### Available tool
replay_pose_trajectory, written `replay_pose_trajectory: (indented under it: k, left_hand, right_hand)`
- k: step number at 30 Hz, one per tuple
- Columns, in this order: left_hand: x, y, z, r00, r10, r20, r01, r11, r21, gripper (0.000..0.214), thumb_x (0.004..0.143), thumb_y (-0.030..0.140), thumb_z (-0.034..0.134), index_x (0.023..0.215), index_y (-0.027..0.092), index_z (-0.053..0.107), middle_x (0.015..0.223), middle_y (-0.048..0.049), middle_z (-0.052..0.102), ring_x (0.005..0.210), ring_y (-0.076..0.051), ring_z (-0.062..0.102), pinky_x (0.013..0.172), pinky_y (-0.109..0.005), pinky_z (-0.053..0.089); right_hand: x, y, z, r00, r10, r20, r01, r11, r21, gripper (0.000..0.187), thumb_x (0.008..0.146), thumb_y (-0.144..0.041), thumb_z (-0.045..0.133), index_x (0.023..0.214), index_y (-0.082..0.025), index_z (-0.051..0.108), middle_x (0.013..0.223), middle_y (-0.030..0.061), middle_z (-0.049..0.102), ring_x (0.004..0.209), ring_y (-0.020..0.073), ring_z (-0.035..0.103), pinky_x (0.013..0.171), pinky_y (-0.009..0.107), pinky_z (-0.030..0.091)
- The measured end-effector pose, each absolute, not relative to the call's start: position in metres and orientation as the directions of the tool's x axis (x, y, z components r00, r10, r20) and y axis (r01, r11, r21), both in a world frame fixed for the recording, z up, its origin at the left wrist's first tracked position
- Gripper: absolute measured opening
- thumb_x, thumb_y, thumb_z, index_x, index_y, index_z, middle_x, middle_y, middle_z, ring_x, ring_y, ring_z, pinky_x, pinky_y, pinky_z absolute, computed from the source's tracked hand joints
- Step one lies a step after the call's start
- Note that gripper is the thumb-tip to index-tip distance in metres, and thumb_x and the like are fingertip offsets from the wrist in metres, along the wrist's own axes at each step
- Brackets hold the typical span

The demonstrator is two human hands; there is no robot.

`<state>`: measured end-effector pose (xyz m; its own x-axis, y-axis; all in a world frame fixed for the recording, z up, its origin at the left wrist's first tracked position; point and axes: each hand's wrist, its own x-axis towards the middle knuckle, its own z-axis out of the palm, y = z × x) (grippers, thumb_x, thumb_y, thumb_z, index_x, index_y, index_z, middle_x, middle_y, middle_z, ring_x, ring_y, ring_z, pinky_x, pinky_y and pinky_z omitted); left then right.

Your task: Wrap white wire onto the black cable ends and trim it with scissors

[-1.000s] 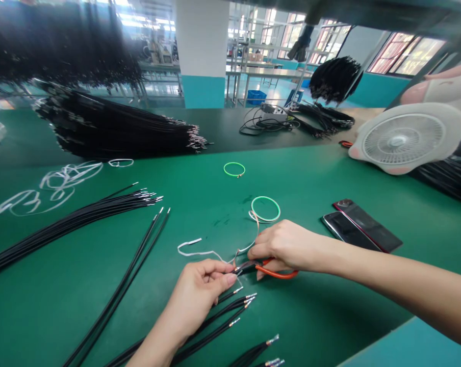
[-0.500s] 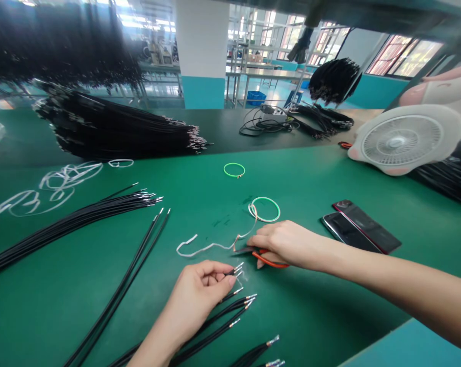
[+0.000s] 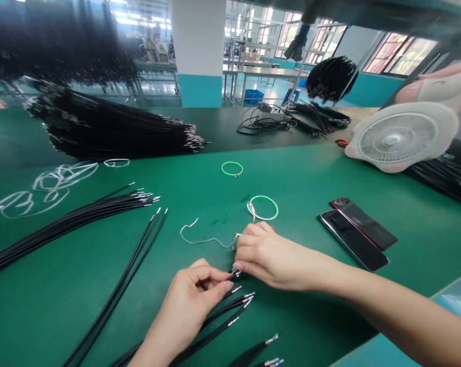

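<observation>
My left hand [image 3: 194, 295] pinches a few black wires [image 3: 233, 276] with metal terminals near their tips. Close against it, my right hand [image 3: 259, 255] has its thumb and fingers closed at the terminal ends of those wires; the exact grip is partly hidden. A bit of red-orange [image 3: 272, 229] shows behind the right hand, likely a handle of the scissors, the rest being covered. A thin white strip [image 3: 207, 239] lies just beyond the hands. More black wires with terminals [image 3: 223, 308] lie beneath and in front of my left hand.
Two phones [image 3: 353, 239] lie right of my right forearm. Green rings [image 3: 264, 197] rest ahead. Black wires [image 3: 81, 219] and white strips [image 3: 66, 176] lie at left. Behind are a large wire bundle [image 3: 119, 127], a power strip [image 3: 271, 114] and a white fan [image 3: 399, 137].
My right hand has moved left and nearer, from over the orange-handled scissors to the wire tips by my left hand. The scissors are now mostly hidden. My left hand stays on the wires.
</observation>
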<state>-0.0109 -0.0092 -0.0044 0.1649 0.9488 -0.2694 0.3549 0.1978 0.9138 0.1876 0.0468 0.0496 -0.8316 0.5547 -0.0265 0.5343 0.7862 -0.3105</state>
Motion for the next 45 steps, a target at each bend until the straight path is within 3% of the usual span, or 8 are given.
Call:
replay_pose_trajectory:
  k: [9, 17, 21, 25, 31, 35, 39, 45]
  left_hand:
    - [-0.011, -0.009, 0.000, 0.146, 0.905, -0.398, 0.273, 0.350, 0.896, 0.025, 0.077, 0.039, 0.064, 0.083, 0.018, 0.077, 0.062, 0.0020, 0.053, 0.053, -0.011, 0.049, 0.047, -0.023, 0.034]
    - [-0.013, -0.010, 0.002, 0.188, 0.916, -0.355, 0.325, 0.283, 0.902, 0.027, 0.082, 0.041, 0.060, 0.090, 0.022, 0.077, 0.071, 0.0002, 0.058, 0.061, -0.013, 0.054, 0.055, -0.024, 0.041]
    - [-0.015, -0.013, 0.002, 0.213, 0.954, -0.210, 0.415, 0.106, 0.903, 0.028, 0.089, 0.037, 0.052, 0.102, 0.026, 0.074, 0.097, -0.0029, 0.061, 0.093, -0.019, 0.059, 0.080, -0.030, 0.045]
    - [-0.015, -0.015, -0.002, 0.184, 0.970, -0.160, 0.496, 0.049, 0.867, 0.028, 0.092, 0.036, 0.046, 0.102, 0.026, 0.071, 0.103, -0.0030, 0.062, 0.099, -0.020, 0.059, 0.088, -0.033, 0.044]
    - [-0.011, -0.017, -0.007, 0.257, 0.928, -0.269, 0.493, 0.114, 0.863, 0.012, 0.083, 0.026, 0.056, 0.090, 0.021, 0.066, 0.085, -0.0007, 0.061, 0.070, -0.015, 0.060, 0.065, -0.029, 0.048]
    - [-0.013, -0.014, -0.009, 0.086, 0.994, -0.065, 0.490, 0.015, 0.871, 0.006, 0.080, 0.025, 0.062, 0.083, 0.020, 0.063, 0.083, -0.0005, 0.060, 0.069, -0.014, 0.060, 0.062, -0.026, 0.049]
    - [-0.022, -0.009, -0.013, -0.112, 0.956, 0.270, 0.502, -0.180, 0.846, 0.022, 0.084, 0.028, 0.059, 0.105, 0.027, 0.069, 0.100, -0.0025, 0.060, 0.074, -0.013, 0.062, 0.064, -0.024, 0.050]
    - [-0.017, -0.007, -0.018, -0.033, 0.999, 0.005, 0.268, 0.004, 0.963, 0.022, 0.083, 0.035, 0.062, 0.091, 0.020, 0.076, 0.084, -0.0044, 0.071, 0.078, -0.018, 0.066, 0.067, -0.025, 0.052]
  right_hand:
    - [0.187, 0.051, 0.037, -0.910, 0.415, 0.017, 0.391, 0.871, -0.297, 0.025, 0.099, -0.025, 0.046, 0.087, -0.016, 0.066, 0.084, 0.0070, 0.063, 0.091, 0.0216, 0.044, 0.085, 0.039, 0.029]
    - [0.199, 0.058, 0.026, -0.831, 0.522, 0.193, 0.367, 0.775, -0.515, 0.024, 0.093, -0.039, 0.057, 0.102, -0.020, 0.068, 0.089, 0.0048, 0.068, 0.095, 0.0208, 0.050, 0.087, 0.037, 0.029]
    - [0.202, 0.069, 0.021, -0.666, 0.660, 0.348, 0.491, 0.739, -0.461, 0.022, 0.098, -0.029, 0.049, 0.098, -0.018, 0.068, 0.090, 0.0071, 0.069, 0.090, 0.0201, 0.053, 0.086, 0.037, 0.031]
    - [0.191, 0.075, 0.014, -0.728, 0.614, 0.304, 0.509, 0.782, -0.361, 0.019, 0.097, -0.025, 0.050, 0.103, -0.021, 0.068, 0.099, 0.0073, 0.068, 0.095, 0.0213, 0.051, 0.083, 0.036, 0.029]
    - [0.162, 0.082, 0.009, -0.818, 0.557, 0.146, 0.514, 0.820, -0.253, 0.014, 0.094, -0.019, 0.054, 0.097, -0.019, 0.068, 0.102, 0.0095, 0.065, 0.094, 0.0223, 0.049, 0.082, 0.037, 0.030]
    - [0.160, 0.078, 0.011, -0.710, 0.693, 0.128, 0.543, 0.654, -0.527, 0.010, 0.091, -0.017, 0.057, 0.084, -0.017, 0.064, 0.090, 0.0052, 0.065, 0.089, 0.0198, 0.053, 0.087, 0.038, 0.034]
    - [0.164, 0.061, 0.013, -0.665, 0.747, 0.015, 0.287, 0.273, -0.918, 0.012, 0.093, -0.027, 0.055, 0.087, -0.018, 0.061, 0.079, 0.0000, 0.061, 0.072, 0.0146, 0.054, 0.072, 0.030, 0.043]
    - [0.150, 0.040, 0.005, -0.538, 0.832, 0.132, -0.026, 0.139, -0.990, 0.016, 0.083, -0.034, 0.068, 0.079, -0.019, 0.064, 0.112, 0.0063, 0.059, 0.107, 0.0199, 0.054, 0.093, 0.035, 0.042]
